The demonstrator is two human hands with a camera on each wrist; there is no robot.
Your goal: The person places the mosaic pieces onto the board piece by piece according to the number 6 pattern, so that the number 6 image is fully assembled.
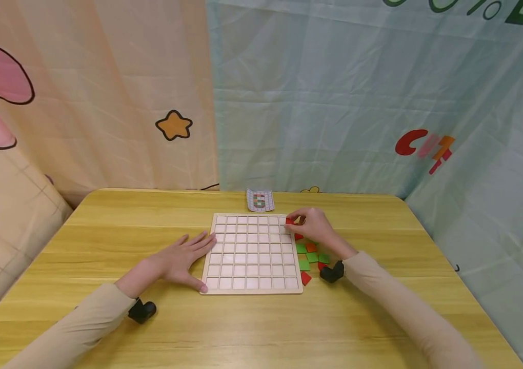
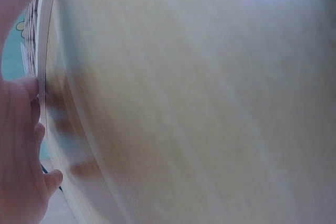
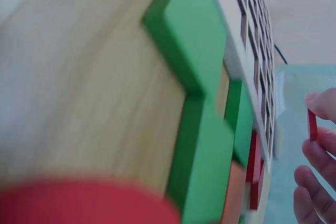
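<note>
A pale grid board with rows of square cells lies on the wooden table. My left hand rests spread along the board's left side, its thumb at the near left corner and its fingertips on the left edge. At the board's far right corner, my right hand pinches a red tile between thumb and fingers. The right wrist view shows that red tile edge-on, held above the surface. Beside the board's right edge lie loose green tiles, red tiles and an orange tile.
A small card with a coloured grid pattern stands behind the board, near the table's far edge. The wooden table extends on all sides of the board. Printed curtains hang behind and to the right.
</note>
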